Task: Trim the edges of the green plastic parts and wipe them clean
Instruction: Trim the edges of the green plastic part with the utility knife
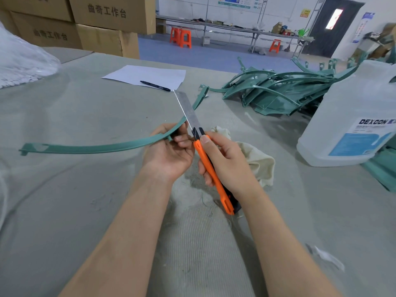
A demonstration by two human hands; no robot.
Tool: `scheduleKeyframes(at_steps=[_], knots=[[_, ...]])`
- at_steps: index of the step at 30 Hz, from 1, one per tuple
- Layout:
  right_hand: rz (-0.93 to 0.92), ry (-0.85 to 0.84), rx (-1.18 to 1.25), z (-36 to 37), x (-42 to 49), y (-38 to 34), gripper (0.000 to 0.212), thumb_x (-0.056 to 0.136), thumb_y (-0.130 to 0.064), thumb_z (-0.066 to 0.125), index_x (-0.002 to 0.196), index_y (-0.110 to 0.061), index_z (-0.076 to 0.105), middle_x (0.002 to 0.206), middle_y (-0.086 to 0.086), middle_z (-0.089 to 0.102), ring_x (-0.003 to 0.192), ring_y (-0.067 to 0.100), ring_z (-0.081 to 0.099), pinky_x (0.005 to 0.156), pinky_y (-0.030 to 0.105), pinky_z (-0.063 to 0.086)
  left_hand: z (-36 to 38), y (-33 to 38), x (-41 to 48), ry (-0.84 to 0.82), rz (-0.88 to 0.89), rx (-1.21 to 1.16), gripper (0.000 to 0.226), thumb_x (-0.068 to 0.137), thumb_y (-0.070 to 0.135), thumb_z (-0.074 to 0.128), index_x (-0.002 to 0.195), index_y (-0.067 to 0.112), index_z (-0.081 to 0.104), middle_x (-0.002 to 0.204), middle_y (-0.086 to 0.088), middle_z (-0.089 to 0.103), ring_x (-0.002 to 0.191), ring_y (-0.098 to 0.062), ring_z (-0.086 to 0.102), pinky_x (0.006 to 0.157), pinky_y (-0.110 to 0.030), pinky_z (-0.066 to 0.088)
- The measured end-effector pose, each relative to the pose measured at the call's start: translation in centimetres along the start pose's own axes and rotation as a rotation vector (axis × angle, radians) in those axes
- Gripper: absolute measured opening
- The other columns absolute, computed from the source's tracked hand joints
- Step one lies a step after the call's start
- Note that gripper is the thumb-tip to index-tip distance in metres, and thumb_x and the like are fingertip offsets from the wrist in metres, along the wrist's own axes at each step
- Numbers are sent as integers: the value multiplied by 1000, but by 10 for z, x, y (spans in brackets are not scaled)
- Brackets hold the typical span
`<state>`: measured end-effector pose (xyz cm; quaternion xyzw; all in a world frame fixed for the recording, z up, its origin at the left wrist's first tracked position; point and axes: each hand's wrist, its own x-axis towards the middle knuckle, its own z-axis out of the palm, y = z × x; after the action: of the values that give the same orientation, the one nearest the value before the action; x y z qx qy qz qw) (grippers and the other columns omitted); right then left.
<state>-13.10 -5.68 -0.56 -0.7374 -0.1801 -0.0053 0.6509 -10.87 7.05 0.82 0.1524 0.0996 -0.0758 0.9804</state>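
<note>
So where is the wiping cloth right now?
Head view: the crumpled cream cloth lies on the table just beyond the right hand, left of the clear plastic jug.

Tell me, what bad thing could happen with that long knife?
The utility knife in the right hand has its blade pushed far out, right beside the fingertips of the left hand; a slip could cut them. So long a blade might bend or snap against the green plastic strip.

strip [96, 148]: green plastic, smooth, matt
blade [188, 110]: dull grey metal
cloth [257, 159]: cream, woven
worktop [85, 200]: rough grey fabric
</note>
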Motion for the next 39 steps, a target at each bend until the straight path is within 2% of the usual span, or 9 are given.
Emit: scheduleKeyframes(at_steps=[5,9,12,15,18,23,30,32,39], knots=[[-4,-33,-4,4,-1,-2,21,103,-27,45,102,-22,65,56,9,57,37,17,49,39,22,42,-3,0,4,18,-10,12,11,65,9,53,57,5,58,52,-1,52,39,-5,39,42,-11,31],[-21,-120,-44,14,-3,-2,21,103,-26,46,97,-32,65,55,9,56,37,18,48,40,26,43,-10,-1,9,57,9,-15,25,91,21,45,80,4,60,69,-10,65,46,-16,62,46,-20,51],[-22,-117,-16,14,-3,-4,20,103,-27,46,100,-30,66,57,10,57,38,18,49,41,25,43,-7,-1,7,10,31,-6,23,77,16,51,66,4,66,68,-10,67,48,-18,63,50,-21,53],[-30,-50,4,9,-2,-5,19,103,-26,47,101,-21,66,57,11,57,38,18,48,39,23,43,-3,-3,5,-12,37,39,10,62,13,53,62,7,60,58,-5,52,42,-15,51,46,-17,48],[-17,42,13,4,0,-5,19,102,-27,48,97,-28,66,56,7,57,38,18,49,38,23,41,-4,-1,6,-17,37,82,5,62,9,54,59,6,57,53,-1,52,39,-9,40,42,-15,38],[17,93,-9,1,2,-2,20,102,-29,48,92,-34,64,55,6,57,38,17,49,39,23,41,-4,-1,8,-17,4,63,13,63,8,54,75,6,56,56,1,59,37,-7,37,40,-15,34],[13,47,-5,1,1,-2,20,103,-27,46,102,-20,65,55,8,57,38,17,48,38,23,40,-3,-1,6,-23,33,51,2,62,5,53,64,7,54,54,-1,55,38,-7,37,40,-16,34],[10,37,5,2,1,-2,21,103,-26,45,102,-19,64,55,8,57,37,17,48,38,22,41,-3,-2,6,-20,32,43,9,63,5,52,55,6,56,53,-1,55,38,-7,37,39,-16,33],[1,17,4,2,0,-2,20,103,-26,45,99,-23,64,55,7,57,37,16,49,38,22,41,-1,-2,5,-14,38,37,13,64,6,52,51,6,56,52,-1,52,38,-7,37,38,-16,33]])
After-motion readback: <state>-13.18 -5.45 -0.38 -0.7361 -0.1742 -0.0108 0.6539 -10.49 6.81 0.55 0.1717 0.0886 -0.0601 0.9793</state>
